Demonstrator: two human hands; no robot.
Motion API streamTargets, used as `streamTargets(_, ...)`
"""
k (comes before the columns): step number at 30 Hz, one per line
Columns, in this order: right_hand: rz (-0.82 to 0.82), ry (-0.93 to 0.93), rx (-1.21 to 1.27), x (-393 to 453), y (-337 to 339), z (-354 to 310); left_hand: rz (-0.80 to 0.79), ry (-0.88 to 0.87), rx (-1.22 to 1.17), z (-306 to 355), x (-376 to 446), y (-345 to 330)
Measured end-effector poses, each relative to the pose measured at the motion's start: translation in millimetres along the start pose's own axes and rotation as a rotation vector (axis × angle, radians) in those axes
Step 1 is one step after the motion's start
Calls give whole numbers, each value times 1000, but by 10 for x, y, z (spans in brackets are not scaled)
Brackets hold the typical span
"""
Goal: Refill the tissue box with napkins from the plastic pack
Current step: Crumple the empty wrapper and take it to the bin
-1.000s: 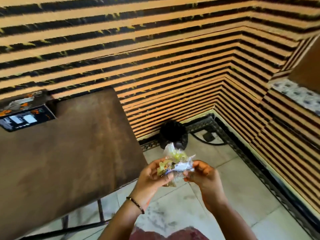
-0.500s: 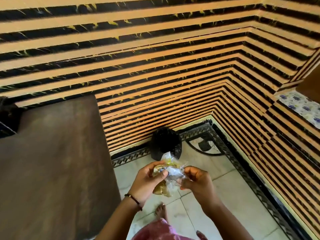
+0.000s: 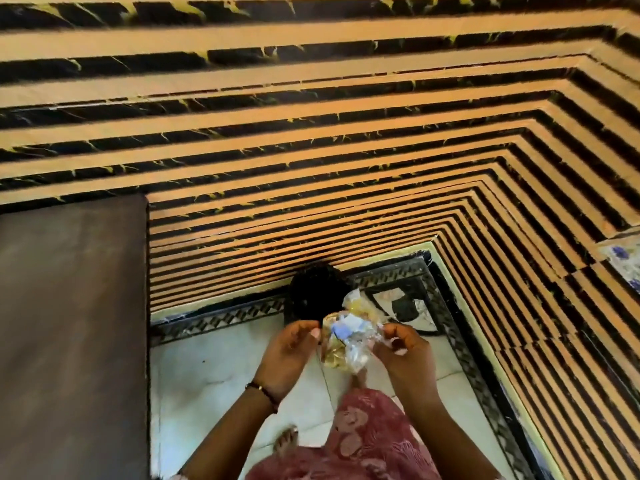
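Observation:
A crumpled clear plastic pack (image 3: 349,336) with yellow and blue print is held between both my hands above the floor. My left hand (image 3: 289,355) grips its left side with thumb and curled fingers. My right hand (image 3: 401,351) pinches its right side. The pack hangs just in front of a black bin (image 3: 313,294) that stands against the wall. No tissue box is in view.
A dark brown table (image 3: 72,323) fills the left side, its edge close to my left arm. Striped orange and black walls meet in a corner at the right. Pale floor tiles (image 3: 214,375) with a dark patterned border lie below, and my foot (image 3: 285,439) stands on them.
The view has swung right and down, so the box on the table has left the frame. My hands with the plastic pack have come closer to the black bin.

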State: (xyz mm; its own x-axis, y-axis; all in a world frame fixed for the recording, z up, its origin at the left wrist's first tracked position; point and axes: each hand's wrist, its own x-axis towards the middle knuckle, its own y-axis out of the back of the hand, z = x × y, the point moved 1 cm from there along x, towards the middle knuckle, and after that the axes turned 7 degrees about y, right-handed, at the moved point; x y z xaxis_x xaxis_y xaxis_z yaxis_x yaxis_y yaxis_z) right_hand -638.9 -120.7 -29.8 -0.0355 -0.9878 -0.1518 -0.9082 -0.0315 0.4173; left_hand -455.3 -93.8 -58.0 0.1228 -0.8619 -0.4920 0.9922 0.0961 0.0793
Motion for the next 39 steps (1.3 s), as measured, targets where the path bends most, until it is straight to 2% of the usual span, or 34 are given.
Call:
streamTargets(5, -121, 31, -123, 841, 56, 216, 143, 73, 61, -194, 560, -157)
streamTargets(9, -270, 51, -213, 1576, -13, 496, 244, 232, 133, -427, 1104, -339)
streamTargets(14, -450, 72, -403, 2307, -276, 955, 215, 377, 395, -780, 1800, -438)
streamTargets(19, -593, 99, -590, 2976, -791, 1624, 239, 521, 443, -1423, 2595, -485)
streamTargets(26, -733, 141, -773, 3648, -1867, 2801, 218, 570, 530, -2447, 3565, -446)
streamTargets(30, -885, 413, -998, 3765, -2372, 3318, 264, 598, 591, -2862, 3864, -431)
streamTargets(33, -851, 655, -1006, 3810, -2691, 3631, 298, 602, 585, -3067, 3913, -523)
streamTargets(39, -1116, 222, -1160, 3814, -3287, 4390, 321, 558, 589, -3277, 3974, -505)
